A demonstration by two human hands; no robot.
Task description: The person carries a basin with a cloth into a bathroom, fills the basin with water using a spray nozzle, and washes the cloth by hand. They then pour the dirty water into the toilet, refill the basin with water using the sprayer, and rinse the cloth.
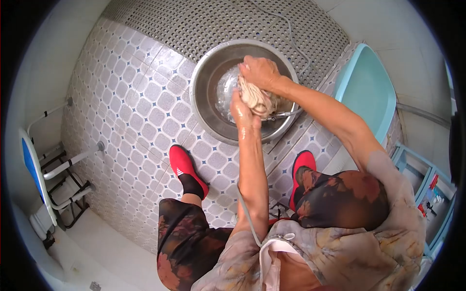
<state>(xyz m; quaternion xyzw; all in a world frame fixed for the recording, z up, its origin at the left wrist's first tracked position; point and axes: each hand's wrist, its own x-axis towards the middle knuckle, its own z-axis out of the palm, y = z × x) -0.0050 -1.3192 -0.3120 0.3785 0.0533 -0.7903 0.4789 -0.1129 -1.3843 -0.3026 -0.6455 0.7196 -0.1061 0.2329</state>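
Note:
A wet cream cloth (253,99), bunched into rope-like folds, is between my hands over a round metal basin (198,99). My left hand (242,110) closes on its lower left side, the wrist glistening with water. My right hand (259,72) grips its upper end, fingers curled around it. Splashing water (225,92) shows in the basin to the left of the cloth. A metal pipe fitting (286,114) crosses the basin's right rim next to the cloth; its inner end is partly hidden.
The basin stands on patterned tiles (131,102) against a perforated grey mat (194,24), where a thin hose (290,29) lies. A turquoise tub (364,92) leans at the right. A blue rack (412,169) is at lower right, a folding seat (36,169) at left.

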